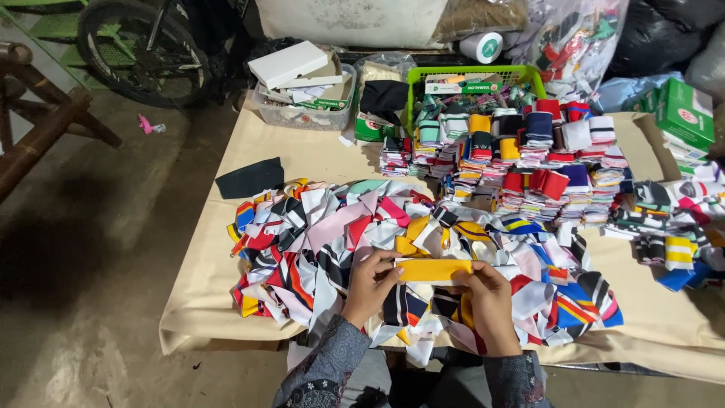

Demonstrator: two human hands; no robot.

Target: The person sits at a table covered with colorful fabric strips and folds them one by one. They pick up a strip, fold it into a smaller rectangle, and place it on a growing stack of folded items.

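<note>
Far off at the left edge we see a bicycle wheel (140, 45) over the concrete floor (83, 249), and just right of it a dark cloth patch (250, 178) lying flat on the tan-covered surface (317, 151). Behind that sit a clear tub of small boxes (306, 87) and a green basket (483, 79). Moving toward the middle, a loose heap of coloured fabric strips (317, 242) spreads across the front of the surface, touching our wrists. Our left hand (370, 287) is closed in a pinch on the left end of a yellow strip (434, 270), and our right hand (489, 298) grips its right end from below, so the strip is stretched flat between both hands just above the heap. Beyond it, neat folded stacks (529, 162) stand in rows, with a green carton (683, 113) and more striped pieces (676, 227) at the far right. We judge the main risk to be the heap's front edge: strips already hang over the surface lip near our sleeves, and a brush of a forearm could drag some to the floor. The yellow strip could also slip from a light pinch and vanish among similar yellow pieces, and a careless reach could topple the tightly packed stacks.
</note>
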